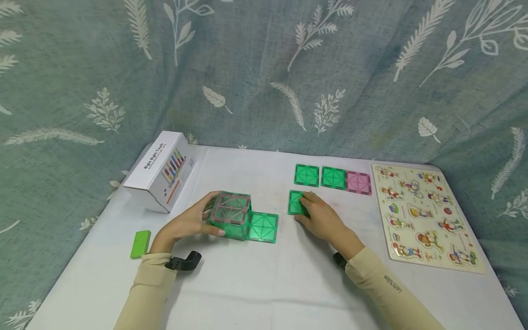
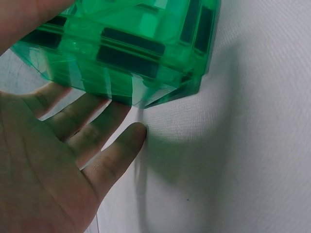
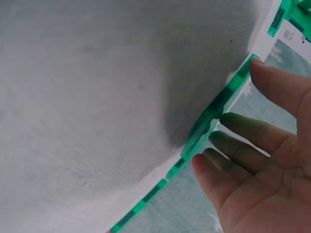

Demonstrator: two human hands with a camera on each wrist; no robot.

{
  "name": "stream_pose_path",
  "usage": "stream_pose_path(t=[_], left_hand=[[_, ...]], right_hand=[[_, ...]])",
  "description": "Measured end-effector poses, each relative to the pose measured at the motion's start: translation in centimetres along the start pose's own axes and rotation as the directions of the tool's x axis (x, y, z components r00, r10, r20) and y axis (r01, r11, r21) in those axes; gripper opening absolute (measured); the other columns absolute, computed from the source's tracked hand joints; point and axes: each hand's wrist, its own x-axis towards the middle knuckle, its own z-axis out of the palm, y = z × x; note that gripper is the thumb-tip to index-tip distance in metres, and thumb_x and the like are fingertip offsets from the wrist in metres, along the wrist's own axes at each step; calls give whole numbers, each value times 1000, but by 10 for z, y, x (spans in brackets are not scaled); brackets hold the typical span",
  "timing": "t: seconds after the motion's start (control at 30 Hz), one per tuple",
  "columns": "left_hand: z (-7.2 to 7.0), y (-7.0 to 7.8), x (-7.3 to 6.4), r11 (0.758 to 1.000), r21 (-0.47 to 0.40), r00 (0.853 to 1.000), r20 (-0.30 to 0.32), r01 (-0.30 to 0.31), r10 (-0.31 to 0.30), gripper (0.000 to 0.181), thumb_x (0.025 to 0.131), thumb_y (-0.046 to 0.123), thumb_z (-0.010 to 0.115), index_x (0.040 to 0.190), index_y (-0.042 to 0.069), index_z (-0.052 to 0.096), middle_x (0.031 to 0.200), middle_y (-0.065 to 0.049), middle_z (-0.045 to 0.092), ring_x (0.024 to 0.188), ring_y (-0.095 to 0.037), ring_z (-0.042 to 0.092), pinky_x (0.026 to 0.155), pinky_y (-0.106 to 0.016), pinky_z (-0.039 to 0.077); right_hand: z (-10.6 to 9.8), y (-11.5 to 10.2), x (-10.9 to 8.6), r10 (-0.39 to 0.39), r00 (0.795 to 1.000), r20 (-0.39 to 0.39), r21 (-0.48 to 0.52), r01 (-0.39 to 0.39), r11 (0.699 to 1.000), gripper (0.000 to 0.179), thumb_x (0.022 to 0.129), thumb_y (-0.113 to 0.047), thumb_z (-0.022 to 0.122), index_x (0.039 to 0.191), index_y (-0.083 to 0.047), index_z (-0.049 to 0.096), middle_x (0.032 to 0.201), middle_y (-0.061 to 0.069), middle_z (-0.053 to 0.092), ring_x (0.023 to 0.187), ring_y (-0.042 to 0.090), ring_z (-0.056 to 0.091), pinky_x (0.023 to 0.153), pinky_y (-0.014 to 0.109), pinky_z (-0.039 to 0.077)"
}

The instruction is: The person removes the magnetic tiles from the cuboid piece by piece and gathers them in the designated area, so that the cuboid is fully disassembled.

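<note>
On the left, a see-through cube of magnetic tiles (image 1: 232, 214) has a pink top and green sides. My left hand (image 1: 197, 221) holds it, thumb on the near side and fingers around the left and back; the left wrist view shows this hand (image 2: 63, 141) against the green walls. One flat green tile (image 1: 263, 227) adjoins the cube's right side. My right hand (image 1: 323, 217) grips a separate green magnetic tile (image 1: 295, 202) on the table, covering its right part. In the right wrist view, the thumb and fingertips (image 3: 228, 120) touch that tile's edges.
Behind my right hand lie a green tile (image 1: 307, 175), another green tile (image 1: 333, 178) and a pink tile (image 1: 359, 183). A picture puzzle board (image 1: 426, 217) occupies the right side. At left stand a white box (image 1: 161, 169) and a light-green block (image 1: 140, 244). A patterned curtain (image 1: 255, 73) hangs behind.
</note>
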Motion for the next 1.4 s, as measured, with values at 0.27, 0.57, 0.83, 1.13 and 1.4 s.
stream_pose_path(t=[0.27, 0.57, 0.83, 1.13, 1.4], left_hand=[[1, -2, 2, 1000, 3, 1000, -3, 10, -10, 103, 74, 16, 88, 155, 17, 25, 162, -22, 28, 150, -55, 19, 118, -72, 26], [3, -1, 3, 1000, 13, 1000, -1, 3, -3, 102, 73, 14, 89, 154, 16, 26, 159, -22, 32, 151, -55, 17, 117, -73, 25], [2, -1, 4, 1000, 9, 1000, -12, 10, -10, 101, 72, 14, 89, 153, 16, 28, 159, -21, 34, 150, -53, 22, 117, -71, 29], [2, -1, 3, 1000, 0, 1000, -16, 22, -22, 104, 72, 14, 89, 154, 17, 26, 162, -22, 29, 151, -53, 19, 118, -71, 27], [1, -2, 1, 1000, -4, 1000, -14, 19, -19, 105, 72, 13, 89, 154, 15, 24, 161, -23, 29, 151, -53, 17, 118, -71, 25]], right_hand=[[4, -7, -3, -22, 1000, -11, 67, 23, 997, 68, 95, -31, 70, 147, 5, 46, 158, 20, 41, 149, 37, 37, 120, 52, 38], [14, -34, -6, -118, 991, 62, 222, 102, 970, 73, 94, -32, 71, 152, -1, 39, 157, 18, 44, 148, 34, 40, 123, 49, 35], [21, -50, -4, -171, 978, 116, 251, 137, 958, 84, 86, -35, 80, 151, -1, 41, 155, 16, 46, 146, 31, 43, 122, 45, 38], [25, -60, -1, -137, 981, 141, 191, 108, 976, 89, 83, -32, 84, 153, -1, 38, 155, 16, 46, 146, 33, 42, 121, 48, 38], [26, -64, 2, -112, 987, 115, 197, 87, 976, 93, 77, -27, 89, 151, 1, 40, 149, 19, 52, 141, 35, 48, 118, 49, 41]])
